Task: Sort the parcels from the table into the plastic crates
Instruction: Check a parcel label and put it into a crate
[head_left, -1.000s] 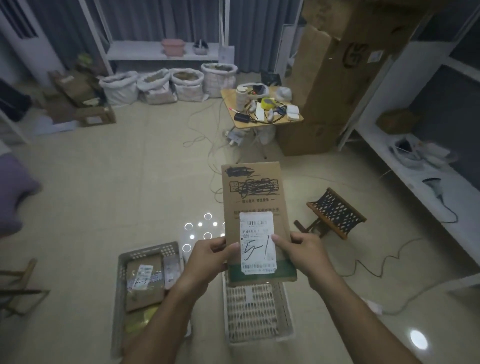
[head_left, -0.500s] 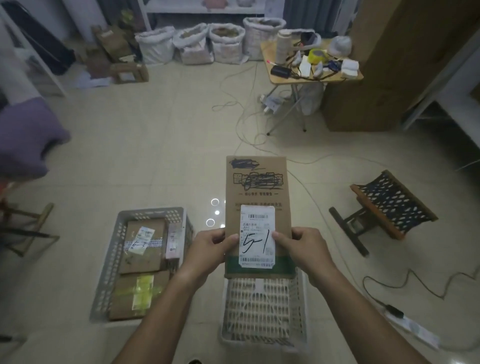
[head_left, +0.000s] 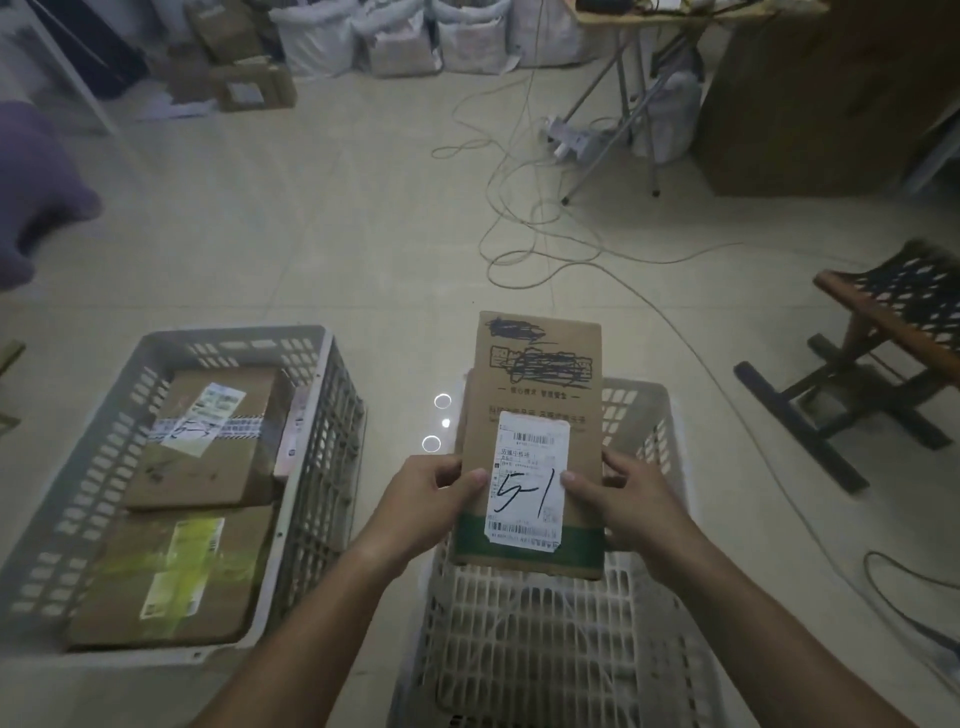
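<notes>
Grey slotted crate (head_left: 322, 415), now closer, holds two flat taped cartons. Left hand (head_left: 431, 499) and right hand (head_left: 628, 499) pinch the flat cardboard parcel (head_left: 535, 410), lowered over the white lattice crate (head_left: 530, 649), probably not touching.

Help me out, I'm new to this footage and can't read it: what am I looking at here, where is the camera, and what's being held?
No machine here: a person wears a camera on the head, looking down at their own arms. The left hand and right hand grip a flat cardboard parcel by its side edges; its white label has "51" handwritten on it. It is held over a white plastic crate on the floor. Left of that stands a grey crate holding other cardboard parcels. A wooden stool and loose cables lie beyond.
</notes>
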